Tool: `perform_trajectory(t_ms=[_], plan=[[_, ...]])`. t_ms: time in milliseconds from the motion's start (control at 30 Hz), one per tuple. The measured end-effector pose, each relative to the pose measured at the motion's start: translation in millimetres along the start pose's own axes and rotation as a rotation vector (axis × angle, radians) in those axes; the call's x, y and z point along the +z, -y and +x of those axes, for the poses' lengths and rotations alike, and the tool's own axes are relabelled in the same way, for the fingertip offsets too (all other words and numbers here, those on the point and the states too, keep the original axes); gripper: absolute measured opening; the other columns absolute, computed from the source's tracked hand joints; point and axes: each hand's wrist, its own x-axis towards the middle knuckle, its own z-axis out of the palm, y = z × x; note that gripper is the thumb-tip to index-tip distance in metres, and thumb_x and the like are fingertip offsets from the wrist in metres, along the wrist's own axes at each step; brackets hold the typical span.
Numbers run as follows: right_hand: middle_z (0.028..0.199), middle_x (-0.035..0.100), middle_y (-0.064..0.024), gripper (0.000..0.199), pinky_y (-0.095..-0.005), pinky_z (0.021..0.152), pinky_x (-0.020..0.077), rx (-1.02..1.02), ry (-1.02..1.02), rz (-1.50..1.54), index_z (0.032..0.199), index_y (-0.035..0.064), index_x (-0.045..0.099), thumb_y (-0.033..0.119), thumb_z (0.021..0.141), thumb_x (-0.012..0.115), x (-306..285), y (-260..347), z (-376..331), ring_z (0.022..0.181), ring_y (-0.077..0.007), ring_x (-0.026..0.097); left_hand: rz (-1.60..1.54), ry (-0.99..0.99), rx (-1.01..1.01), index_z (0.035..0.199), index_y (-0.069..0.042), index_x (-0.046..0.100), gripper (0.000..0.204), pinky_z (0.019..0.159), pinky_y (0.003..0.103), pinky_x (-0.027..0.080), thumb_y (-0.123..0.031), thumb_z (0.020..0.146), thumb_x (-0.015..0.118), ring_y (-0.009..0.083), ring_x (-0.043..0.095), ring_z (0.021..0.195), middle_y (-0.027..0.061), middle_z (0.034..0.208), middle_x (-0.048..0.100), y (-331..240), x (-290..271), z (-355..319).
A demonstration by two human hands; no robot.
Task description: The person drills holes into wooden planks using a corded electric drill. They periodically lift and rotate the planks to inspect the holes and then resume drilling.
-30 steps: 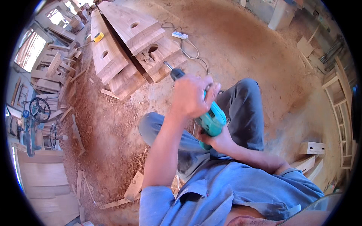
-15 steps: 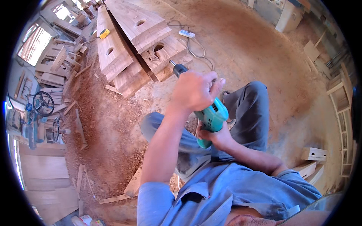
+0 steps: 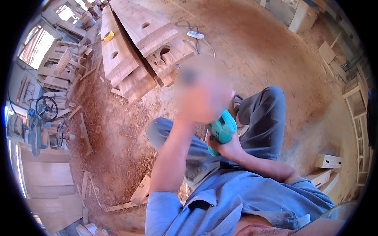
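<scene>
Head view: right hand (image 3: 227, 148) has its fingers wrapped tight round the rear grip of a teal power drill (image 3: 221, 129), held over the lap above the grey trousers (image 3: 260, 126). Left hand (image 3: 202, 92) is raised at the drill's front end, heavily blurred; finger state can't be told. Carved wooden boards (image 3: 134, 51) with round holes lie on the sawdust floor (image 3: 256, 59), well apart. White power strip (image 3: 195, 35) beyond them.
</scene>
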Motion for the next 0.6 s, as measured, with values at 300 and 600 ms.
perform_trajectory(t_ms=[300,600], plan=[[0.093,0.075,-0.0071,0.017,-0.0351,0.074,0.0558,-0.027,-0.076,-0.19,0.103,0.0034,0.072,0.009,0.087,0.075,2.7,-10.3,10.6,0.083,-0.0155,0.072,-0.049,-0.109,0.048,0.079,-0.007,0.069,0.026,0.065,0.045,0.047,-0.03,0.09,0.072,0.0383,0.062,0.07,0.0141,0.071,0.065,19.0,2.8,-10.1],[0.091,0.074,-0.0042,0.016,-0.0325,0.073,0.0548,-0.029,-0.106,-0.045,0.101,0.0031,0.071,0.004,0.085,0.075,9.3,-3.4,-6.6,0.081,-0.014,0.07,-0.061,-0.029,0.071,0.079,-0.006,0.067,0.033,0.065,0.045,0.046,-0.035,0.094,0.068,0.039,0.06,0.069,0.0155,0.071,0.064,7.8,-3.6,-11.4]])
